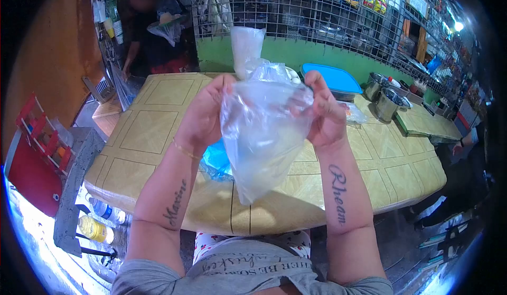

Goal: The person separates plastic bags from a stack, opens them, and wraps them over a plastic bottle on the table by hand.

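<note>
A clear plastic bag hangs in front of me above the table, its top edge stretched between my two hands. Something pale seems to be inside, but I cannot make out what. My left hand pinches the bag's upper left corner. At the upper right corner, my right hand is closed on the same bag, with the fingers raised. Behind the bag, partly hidden, lies a blue plastic bag on the tabletop. More clear plastic shows just beyond the held bag's top edge.
The tiled-pattern table spreads around my hands. At its back stand a tall clear plastic sleeve, a blue-lidded container and metal pots. A wire grille rises behind. People stand at the far left and right.
</note>
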A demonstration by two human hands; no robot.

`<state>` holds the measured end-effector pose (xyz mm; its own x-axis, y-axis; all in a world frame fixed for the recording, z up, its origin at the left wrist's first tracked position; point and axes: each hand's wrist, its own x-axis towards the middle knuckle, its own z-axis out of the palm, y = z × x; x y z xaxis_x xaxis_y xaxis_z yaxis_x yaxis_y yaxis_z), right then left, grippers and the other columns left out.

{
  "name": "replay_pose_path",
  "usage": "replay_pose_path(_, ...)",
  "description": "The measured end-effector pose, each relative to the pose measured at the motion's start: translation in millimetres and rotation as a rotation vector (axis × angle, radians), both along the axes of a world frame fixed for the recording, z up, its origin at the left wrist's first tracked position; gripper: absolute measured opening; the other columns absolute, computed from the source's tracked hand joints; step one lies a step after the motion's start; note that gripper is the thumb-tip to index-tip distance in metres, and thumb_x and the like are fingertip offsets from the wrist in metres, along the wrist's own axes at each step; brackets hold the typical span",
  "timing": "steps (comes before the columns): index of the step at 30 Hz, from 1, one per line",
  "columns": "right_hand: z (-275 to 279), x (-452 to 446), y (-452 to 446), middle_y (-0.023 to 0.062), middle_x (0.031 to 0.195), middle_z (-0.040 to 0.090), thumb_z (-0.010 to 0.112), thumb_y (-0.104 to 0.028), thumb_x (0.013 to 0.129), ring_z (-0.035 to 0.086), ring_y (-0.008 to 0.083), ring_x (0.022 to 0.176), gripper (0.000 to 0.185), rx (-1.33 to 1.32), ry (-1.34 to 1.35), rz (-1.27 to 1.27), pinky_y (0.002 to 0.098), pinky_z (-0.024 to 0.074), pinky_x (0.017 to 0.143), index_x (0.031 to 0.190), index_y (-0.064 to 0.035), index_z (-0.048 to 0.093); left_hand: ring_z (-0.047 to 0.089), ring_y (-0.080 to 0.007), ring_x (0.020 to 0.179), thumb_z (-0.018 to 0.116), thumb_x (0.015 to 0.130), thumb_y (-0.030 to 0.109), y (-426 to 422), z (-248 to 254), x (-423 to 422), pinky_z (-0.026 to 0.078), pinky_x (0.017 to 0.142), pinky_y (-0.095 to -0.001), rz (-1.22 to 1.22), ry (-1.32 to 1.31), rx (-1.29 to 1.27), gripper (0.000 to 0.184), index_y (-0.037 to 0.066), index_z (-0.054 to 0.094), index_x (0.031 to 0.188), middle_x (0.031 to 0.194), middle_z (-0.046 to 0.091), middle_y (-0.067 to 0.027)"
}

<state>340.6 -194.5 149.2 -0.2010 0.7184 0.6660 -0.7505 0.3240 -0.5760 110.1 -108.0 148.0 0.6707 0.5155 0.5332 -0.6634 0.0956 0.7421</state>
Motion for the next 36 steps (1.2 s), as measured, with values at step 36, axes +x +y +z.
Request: replay_pose_path(36,-155.6,67.7,86.1,0.0094,0.104,0.065,0.068,-0.026,0.091,0.061,0.0190,0.089,0.037,-0.862,-0.628,-0.719,0.0283,0.0490,0.068,0.119,-0.0017,0.060,0.063,-0.0193,0.101,0.078,0.076,0.014,64.4,-127.1,15.7,0.053,0.083,-0.0348,0.862,1.051,0.583,0.045,0.001,0.062,0.116,0.113,0.065,-0.0133)
